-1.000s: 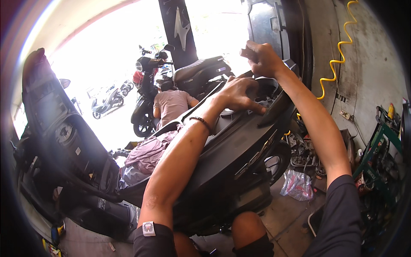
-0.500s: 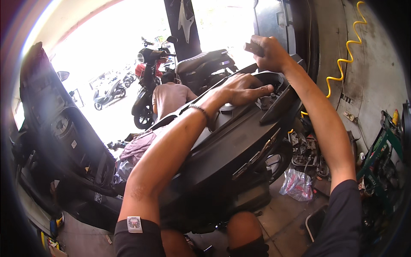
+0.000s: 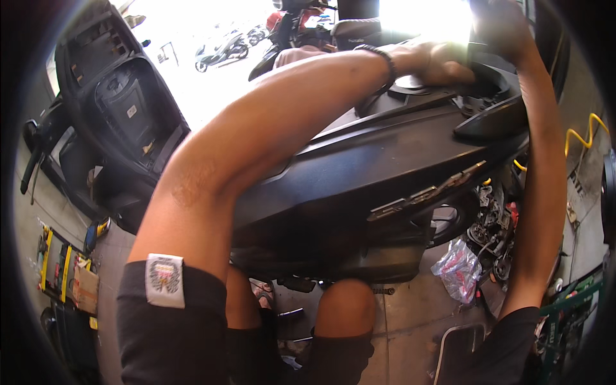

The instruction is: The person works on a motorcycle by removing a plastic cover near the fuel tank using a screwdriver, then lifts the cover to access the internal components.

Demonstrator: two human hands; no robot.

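Note:
A dark motor scooter body (image 3: 359,173) lies across the view in front of me, its seat raised at the left (image 3: 125,96). My left hand (image 3: 446,64) reaches over the body to its tail end, beside a round pale cap (image 3: 409,82). Glare and blur hide most of its fingers. Just right of it and higher, my right hand (image 3: 504,31) is closed in a fist above the tail. It is dark and smeared, and what it grips cannot be made out. A dark curved tail piece (image 3: 491,120) sits below both hands.
Engine parts (image 3: 491,224) and a clear plastic bag (image 3: 457,273) lie on the floor at right. A yellow coiled hose (image 3: 581,133) hangs by the wall. Further scooters (image 3: 221,50) stand outside. A yellow-edged rack (image 3: 56,263) stands at lower left.
My view has tilted down and shifted, so the scooter and both hands sit further right and higher. The brownish end that stuck out of my right fist no longer shows.

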